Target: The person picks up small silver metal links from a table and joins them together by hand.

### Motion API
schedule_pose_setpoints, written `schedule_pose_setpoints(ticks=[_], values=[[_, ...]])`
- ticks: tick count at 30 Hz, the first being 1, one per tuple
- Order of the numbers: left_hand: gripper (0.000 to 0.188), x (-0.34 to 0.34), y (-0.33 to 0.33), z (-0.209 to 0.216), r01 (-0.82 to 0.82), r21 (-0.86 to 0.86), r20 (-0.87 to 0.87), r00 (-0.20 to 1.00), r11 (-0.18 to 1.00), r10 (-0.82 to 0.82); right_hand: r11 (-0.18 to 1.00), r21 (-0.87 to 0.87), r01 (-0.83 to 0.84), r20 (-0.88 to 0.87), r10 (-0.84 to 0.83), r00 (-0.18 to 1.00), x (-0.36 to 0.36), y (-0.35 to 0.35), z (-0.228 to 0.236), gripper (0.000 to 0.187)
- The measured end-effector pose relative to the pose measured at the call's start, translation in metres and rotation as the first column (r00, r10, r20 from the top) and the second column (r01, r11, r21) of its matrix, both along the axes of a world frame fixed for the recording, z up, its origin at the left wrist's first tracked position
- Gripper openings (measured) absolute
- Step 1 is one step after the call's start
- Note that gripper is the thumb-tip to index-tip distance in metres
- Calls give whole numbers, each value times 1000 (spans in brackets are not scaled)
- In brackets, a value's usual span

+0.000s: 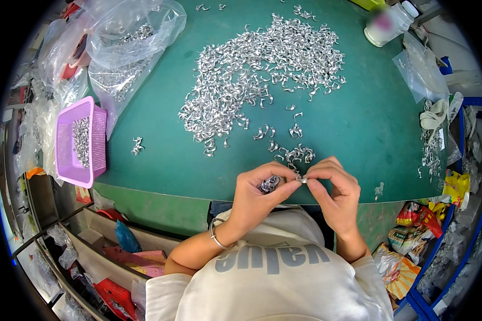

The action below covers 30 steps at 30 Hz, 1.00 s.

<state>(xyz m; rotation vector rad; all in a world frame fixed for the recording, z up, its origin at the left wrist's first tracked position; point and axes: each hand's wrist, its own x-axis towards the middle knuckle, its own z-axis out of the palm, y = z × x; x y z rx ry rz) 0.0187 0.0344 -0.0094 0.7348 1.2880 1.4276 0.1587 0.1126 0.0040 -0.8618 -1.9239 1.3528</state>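
At the table's near edge, my left hand [257, 193] and my right hand [337, 192] meet fingertip to fingertip. Between them they pinch one small curved silvery metal piece [303, 181]. Several more such pieces [269, 184] are cupped in my left palm under the curled fingers. Just beyond my fingers lies a small cluster of the same metal pieces [297, 154]. Farther off, a large heap of them [262, 64] spreads across the green table [369, 128].
A purple basket [99, 142] with metal pieces stands at the left edge, beside a clear plastic bag [112, 69] of more pieces. A white jar [388, 25] stands at the far right. Some pieces [431, 144] lie along the right edge. Drawers [139, 257] sit below left.
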Motion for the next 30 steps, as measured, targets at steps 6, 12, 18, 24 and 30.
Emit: schedule_pose_setpoints(ticks=[6, 12, 18, 24, 30], values=[[7, -1, -4, 7, 51, -143, 292, 956, 988, -7, 999, 25, 24, -35, -23, 999, -2, -6, 3, 14], [10, -3, -8, 5, 155, -168, 504, 862, 974, -50, 999, 3, 32, -48, -32, 998, -3, -9, 4, 15], [10, -3, -9, 7, 163, -184, 500, 865, 969, -51, 974, -223, -42, -88, 23, 996, 1, -9, 3, 11], [12, -9, -4, 2, 344, -261, 777, 629, 902, -15, 778, -602, -180, -146, 115, 983, 11, -4, -3, 7], [12, -6, -4, 0, 244, -221, 776, 630, 944, 19, 978, 160, 135, 277, -175, 945, -10, 32, -34, 17]])
